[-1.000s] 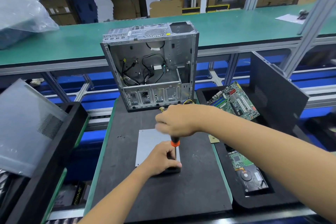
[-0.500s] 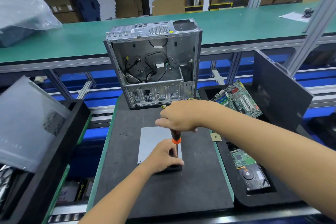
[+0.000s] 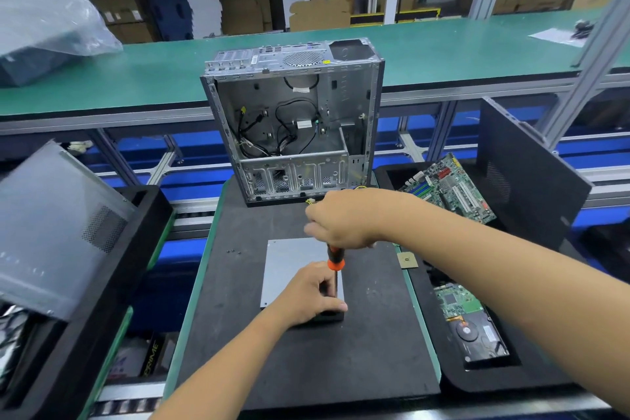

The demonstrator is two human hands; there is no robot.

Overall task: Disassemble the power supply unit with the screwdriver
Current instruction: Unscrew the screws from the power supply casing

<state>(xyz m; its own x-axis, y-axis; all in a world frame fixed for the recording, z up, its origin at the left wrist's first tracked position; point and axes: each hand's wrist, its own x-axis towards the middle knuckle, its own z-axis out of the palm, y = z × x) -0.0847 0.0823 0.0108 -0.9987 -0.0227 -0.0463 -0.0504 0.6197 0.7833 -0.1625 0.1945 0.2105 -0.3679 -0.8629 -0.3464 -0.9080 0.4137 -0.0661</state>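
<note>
A grey metal power supply unit (image 3: 289, 262) lies flat on the black work mat (image 3: 368, 344). My left hand (image 3: 312, 295) grips its near right corner, thumb curled over the front edge. An orange and black screwdriver (image 3: 335, 257) stands upright over that corner, its tip hidden behind my left fingers. My right hand (image 3: 341, 222) is closed around the top of its handle from above.
An empty open computer case (image 3: 293, 119) stands at the mat's far edge. Two small screws (image 3: 233, 252) lie left of the unit. A small square chip (image 3: 406, 260) sits to the right. The right tray holds a motherboard (image 3: 450, 189), a hard drive (image 3: 477, 334) and a black side panel (image 3: 525, 177). A grey panel (image 3: 51, 225) leans at left.
Both hands stay on the unit and the screwdriver in the same place. My right fingers have shifted a little on the handle.
</note>
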